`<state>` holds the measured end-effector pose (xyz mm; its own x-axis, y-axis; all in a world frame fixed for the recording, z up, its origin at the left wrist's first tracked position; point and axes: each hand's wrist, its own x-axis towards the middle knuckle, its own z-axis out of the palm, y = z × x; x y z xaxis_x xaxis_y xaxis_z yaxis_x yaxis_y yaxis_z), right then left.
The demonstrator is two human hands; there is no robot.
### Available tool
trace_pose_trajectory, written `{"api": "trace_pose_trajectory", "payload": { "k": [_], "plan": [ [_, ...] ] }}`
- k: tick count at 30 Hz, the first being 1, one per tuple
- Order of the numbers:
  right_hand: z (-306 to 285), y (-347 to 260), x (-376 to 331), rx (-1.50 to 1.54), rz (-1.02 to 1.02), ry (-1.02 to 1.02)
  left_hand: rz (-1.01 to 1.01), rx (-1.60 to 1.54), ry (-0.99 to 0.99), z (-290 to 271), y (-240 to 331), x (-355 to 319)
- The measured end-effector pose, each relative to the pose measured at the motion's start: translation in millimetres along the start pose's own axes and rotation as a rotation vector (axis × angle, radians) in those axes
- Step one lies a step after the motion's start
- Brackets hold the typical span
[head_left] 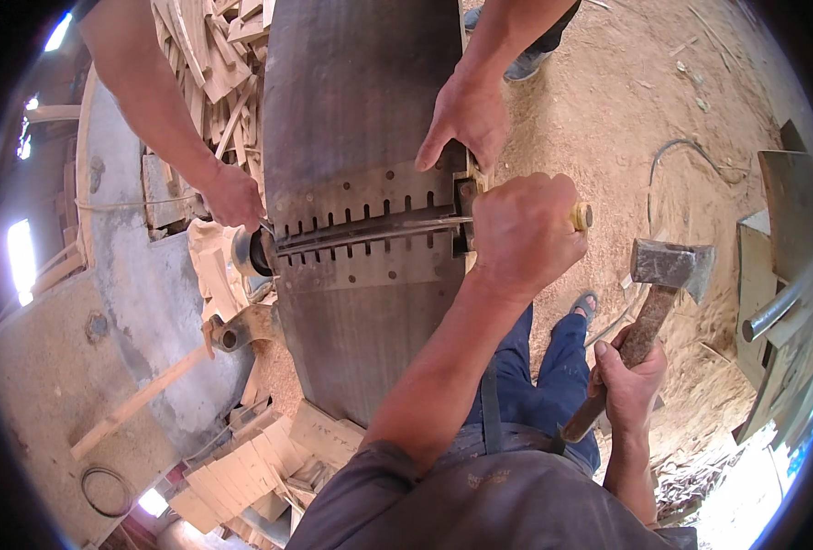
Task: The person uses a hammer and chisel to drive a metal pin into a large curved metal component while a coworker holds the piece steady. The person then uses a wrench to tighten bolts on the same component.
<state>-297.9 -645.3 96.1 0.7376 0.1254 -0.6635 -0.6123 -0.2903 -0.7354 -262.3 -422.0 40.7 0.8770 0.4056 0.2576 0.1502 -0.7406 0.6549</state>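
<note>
Slotted metal table with two pairs of hands. The person's left hand (526, 234) is a closed fist around a tool (584, 216), whose rounded, brass-coloured butt projects to the right of the fist; a thin metal shaft runs leftward from the fist along the slot (361, 236) in the table (370, 110). The full wrap of the fingers presumably keeps the tool level with the slot. The right hand (634, 380), lower and to the right, is closed about the handle of a hammer (652, 316), its head above the hand; this mid-handle hold probably balances the heavy head. Left of the fist, across the table, a co-worker's hand (232, 196) is half curled at the slot's far end, its grip unclear; their other hand (471, 119), just above the fist, lies loosely open over the table's edge, perhaps as a steady. The slot is the nearest thing to a container: between its toothed lips lie long metal bars, their details indistinct. Offcuts (228, 55) are heaped beyond, upper left of the fist.
</note>
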Motion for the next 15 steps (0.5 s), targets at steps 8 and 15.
{"api": "trace_pose_trajectory", "payload": {
  "k": [8, 15],
  "plan": [
    [0, -6, -2, 0.047, -0.047, 0.035, 0.001, -0.012, 0.006, 2, -1, 0],
    [17, -18, 12, -0.148, -0.071, 0.024, 0.052, -0.002, -0.028, 3, 2, 1]
  ]
}}
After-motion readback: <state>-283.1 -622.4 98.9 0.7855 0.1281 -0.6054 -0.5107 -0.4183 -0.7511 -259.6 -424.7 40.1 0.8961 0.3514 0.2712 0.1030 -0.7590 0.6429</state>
